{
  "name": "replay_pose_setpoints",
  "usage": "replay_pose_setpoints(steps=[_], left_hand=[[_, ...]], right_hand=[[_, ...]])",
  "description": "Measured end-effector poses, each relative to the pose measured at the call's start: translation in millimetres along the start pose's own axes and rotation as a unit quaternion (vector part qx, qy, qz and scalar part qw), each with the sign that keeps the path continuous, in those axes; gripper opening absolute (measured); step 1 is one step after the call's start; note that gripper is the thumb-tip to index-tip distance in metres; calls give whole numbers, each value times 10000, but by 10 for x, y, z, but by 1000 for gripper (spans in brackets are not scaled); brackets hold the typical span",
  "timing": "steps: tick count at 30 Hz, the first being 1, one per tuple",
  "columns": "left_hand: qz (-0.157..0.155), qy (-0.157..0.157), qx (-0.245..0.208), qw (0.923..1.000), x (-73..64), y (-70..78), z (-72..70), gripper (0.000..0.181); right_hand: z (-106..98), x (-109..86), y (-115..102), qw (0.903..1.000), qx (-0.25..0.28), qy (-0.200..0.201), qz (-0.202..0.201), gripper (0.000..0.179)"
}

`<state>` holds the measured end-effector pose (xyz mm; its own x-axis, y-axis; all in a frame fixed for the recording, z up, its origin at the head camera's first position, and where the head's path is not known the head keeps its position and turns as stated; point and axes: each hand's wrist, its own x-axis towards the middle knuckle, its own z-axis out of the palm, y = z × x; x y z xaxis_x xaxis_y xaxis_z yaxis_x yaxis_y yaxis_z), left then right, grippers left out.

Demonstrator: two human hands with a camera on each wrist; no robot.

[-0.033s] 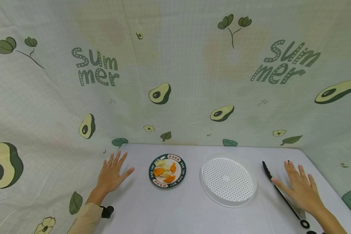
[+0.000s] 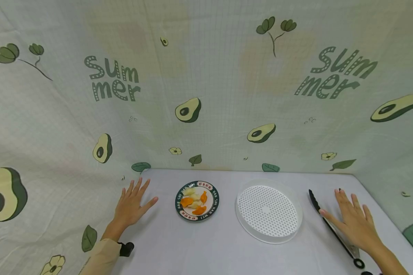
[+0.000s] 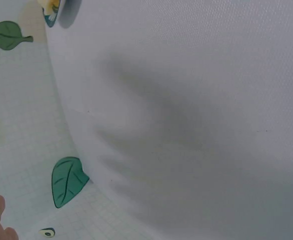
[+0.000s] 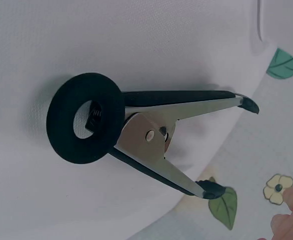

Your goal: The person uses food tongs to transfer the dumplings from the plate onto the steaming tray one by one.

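my left hand (image 2: 132,206) palm-down, fingers fanned loose, near the green-rimmed plate (image 2: 215,200), my right hand (image 2: 357,225) just as splayed, over the kitchen tongs (image 4: 142,134)

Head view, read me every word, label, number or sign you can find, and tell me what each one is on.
"Sum mer", over two lines: fabric backdrop, picture left.
"Sum mer", over two lines, slanting: same backdrop, picture right.
"HAO SHI" and "HAO WEI", as best I can read: dark rim of the plate.
Small Chinese characters, same rim: too small to read surely.
No text visible: perforated round tray, tongs.
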<state>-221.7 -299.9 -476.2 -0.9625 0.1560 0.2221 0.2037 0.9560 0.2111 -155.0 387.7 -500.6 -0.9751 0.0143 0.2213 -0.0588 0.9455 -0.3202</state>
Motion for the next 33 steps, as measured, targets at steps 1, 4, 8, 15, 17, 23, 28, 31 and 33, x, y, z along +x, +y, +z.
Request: replay_pose_setpoints(steps=[1,4,8,15,17,23,28,31,33], left_hand=[[-5,-12,-18,10000,2,-5,2,86],[-20,-32,-62,10000,4,-17,12,86],[-48,-63,-75,9999,3,-38,40,87],[-62,-87,-586,9982,47,-26,99,83],[-76,-85,-890,9960,58,-13,125,83],[-154,-475,-2486,9673,89,15,216,77],[-417,-1015,-3579,9273,136,57,306,74],[-588,-1158,-3854,9136,165,95,357,74],[-664,-1201,-3978,9071,184,118,393,73]], right_hand=[[3,4,-2,10000,-4,-11,11,100],[5,15,3,10000,-10,-40,38,100],[-1,20,39,10000,12,-78,59,100],[-32,82,156,9999,34,-15,96,104],[-48,97,187,9999,63,2,106,104],[-64,107,251,9988,378,-128,269,106],[-58,87,298,9975,424,-300,474,109],[-41,70,333,9948,454,-508,750,114],[-17,62,356,9926,484,-630,915,115]])
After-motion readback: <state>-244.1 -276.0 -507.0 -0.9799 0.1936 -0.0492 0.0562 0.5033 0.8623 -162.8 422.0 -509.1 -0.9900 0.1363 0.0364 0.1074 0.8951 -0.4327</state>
